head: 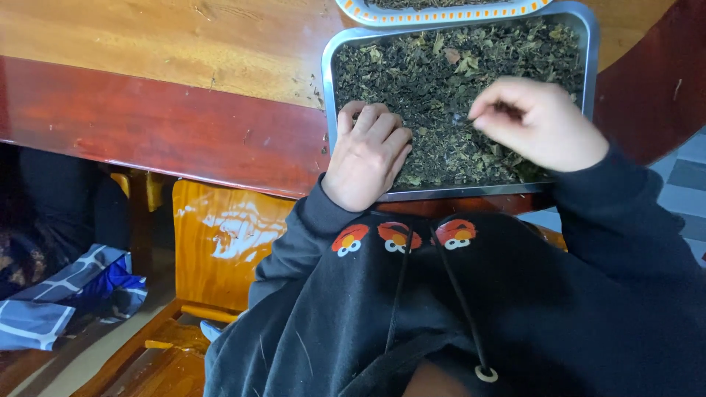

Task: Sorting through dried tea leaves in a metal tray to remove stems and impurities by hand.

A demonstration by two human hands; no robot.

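Right hand [540, 125] grip pinched on dried leaves [441, 81], left hand [368, 154] flat and loose on metal tray [328, 81] corner, wooden table [169, 51]

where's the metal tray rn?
Head view, upper right: the metal tray of dried leaves sits at the near edge of the wooden table, under both hands, with an orange-rimmed dish just beyond it.

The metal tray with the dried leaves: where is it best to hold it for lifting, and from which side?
Probably by the raised rim of the metal tray, both short sides at once, kept level: the loose dried leaves fill it. The left hand already rests at its near left corner.
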